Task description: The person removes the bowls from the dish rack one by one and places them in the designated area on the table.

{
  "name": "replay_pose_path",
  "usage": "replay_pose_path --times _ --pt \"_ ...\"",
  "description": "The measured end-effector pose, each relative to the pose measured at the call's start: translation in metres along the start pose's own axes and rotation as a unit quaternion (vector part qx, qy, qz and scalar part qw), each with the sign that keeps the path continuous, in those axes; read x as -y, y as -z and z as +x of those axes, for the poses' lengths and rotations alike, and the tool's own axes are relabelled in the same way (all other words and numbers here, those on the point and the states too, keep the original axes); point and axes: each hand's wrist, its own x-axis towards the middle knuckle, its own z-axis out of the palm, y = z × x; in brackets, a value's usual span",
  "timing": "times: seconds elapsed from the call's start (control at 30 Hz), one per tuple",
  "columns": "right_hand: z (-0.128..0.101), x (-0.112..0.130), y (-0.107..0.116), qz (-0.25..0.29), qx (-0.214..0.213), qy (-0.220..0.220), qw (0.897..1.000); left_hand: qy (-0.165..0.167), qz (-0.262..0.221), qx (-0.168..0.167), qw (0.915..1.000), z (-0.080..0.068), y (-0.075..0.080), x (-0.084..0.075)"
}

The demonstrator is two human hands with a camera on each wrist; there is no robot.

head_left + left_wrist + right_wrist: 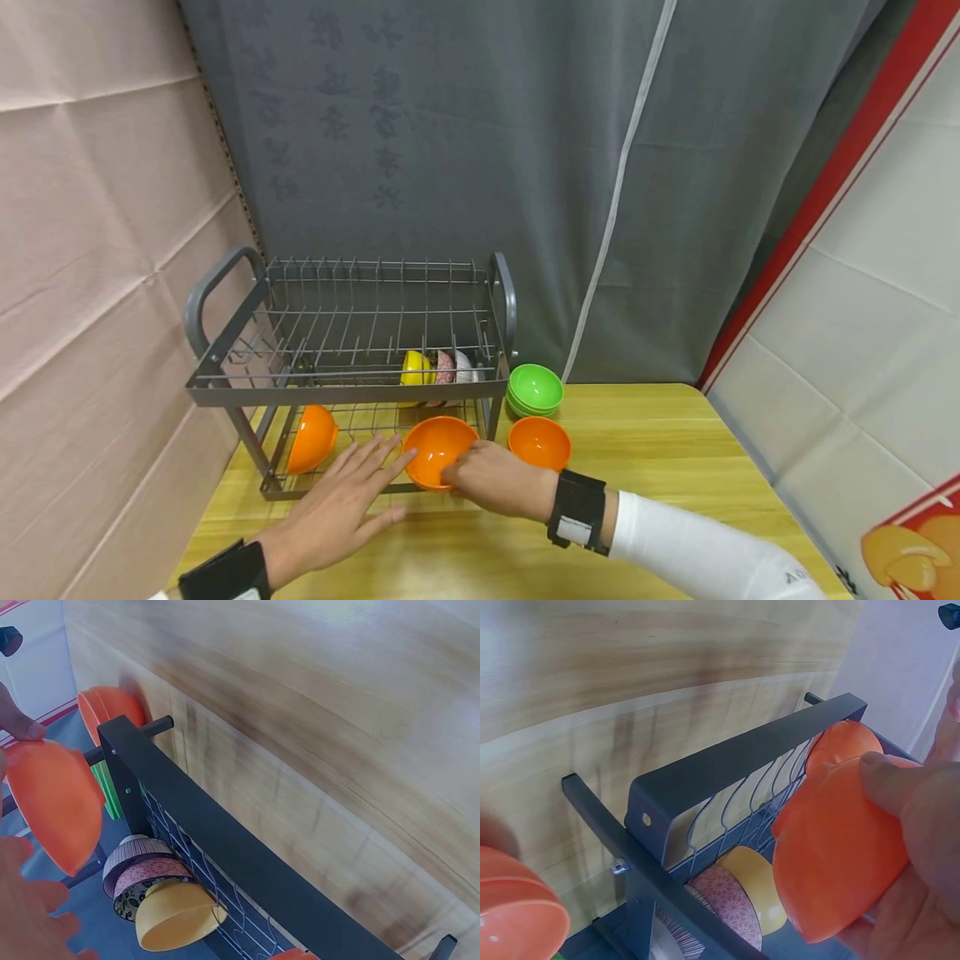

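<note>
My right hand grips an orange bowl by its right side, thumb on the wall, in front of the dish rack's lower tier. My left hand has its fingers spread and straight, with the fingertips right at that bowl's left side in the head view. Another orange bowl leans on its side at the left end of the lower tier. At the right end of this tier a yellow bowl, a pink patterned bowl and a striped bowl stand on edge in a row.
The grey two-tier dish rack stands on the wooden table, its upper tier bare wire. Right of it sit stacked green bowls and orange bowls. A grey curtain hangs behind, with a pink cloth wall on the left.
</note>
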Motion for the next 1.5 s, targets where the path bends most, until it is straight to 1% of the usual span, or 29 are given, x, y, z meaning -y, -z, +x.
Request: replay_pose_path --times 0.1,0.33,0.53,0.77,1.0,1.17,1.5 --pt "-0.006 0.000 -0.001 0.002 0.001 -0.005 1.000 0.004 -0.001 0.008 1.0000 -0.001 -0.001 0.000" --pt "-0.020 0.001 -0.001 0.003 -0.016 -0.006 1.000 0.011 -0.016 0.031 0.9993 -0.004 -0.004 0.002" --pt "-0.030 0.000 -0.003 0.007 -0.021 -0.006 1.000 0.019 -0.026 0.054 0.9980 -0.003 -0.006 0.001" --pt "-0.042 -0.002 0.000 0.028 -0.033 -0.002 0.999 0.017 -0.029 0.053 0.9980 -0.002 -0.006 0.000" --pt "-0.055 -0.003 0.001 0.005 -0.063 0.006 0.998 0.012 -0.025 0.047 0.9985 -0.001 -0.007 -0.002" --pt "-0.063 -0.004 0.003 0.011 -0.075 0.006 0.997 0.010 -0.023 0.047 0.9986 -0.001 -0.007 -0.003" --pt "-0.081 -0.009 0.000 0.004 -0.073 -0.008 0.997 0.013 -0.032 0.071 0.9969 -0.001 -0.009 -0.004"
